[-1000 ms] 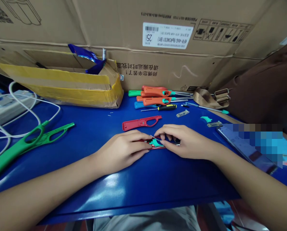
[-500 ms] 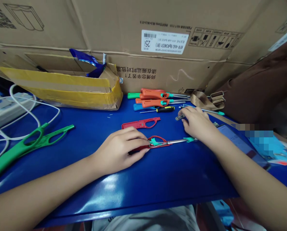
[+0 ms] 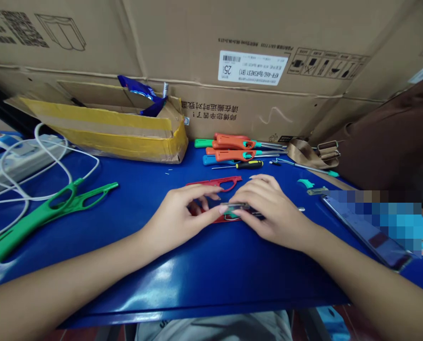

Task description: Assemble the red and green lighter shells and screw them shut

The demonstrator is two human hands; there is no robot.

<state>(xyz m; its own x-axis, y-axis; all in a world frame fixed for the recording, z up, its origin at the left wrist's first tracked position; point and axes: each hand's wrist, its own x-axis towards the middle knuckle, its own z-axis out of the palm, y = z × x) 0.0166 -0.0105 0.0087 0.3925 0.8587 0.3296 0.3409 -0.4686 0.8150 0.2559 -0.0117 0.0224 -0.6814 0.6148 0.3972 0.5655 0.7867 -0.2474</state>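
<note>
On the blue table lies a red lighter half-shell with a teal trigger and a metal tube sticking out to the right. My left hand rests on its handle end, fingers curled over it. My right hand pinches a small clear plastic part just above the shell's middle, where the fingertips of both hands meet. A second red half-shell lies just behind my hands.
Orange, green and blue lighters and a yellow-black screwdriver lie at the back by the cardboard wall. A green shell pair lies left, near white cables and a power strip. A taped carton stands back left; a phone lies right.
My right hand reached back right to the small clear part, took it up, and has come back to the red shell. My left hand stayed on the shell.
</note>
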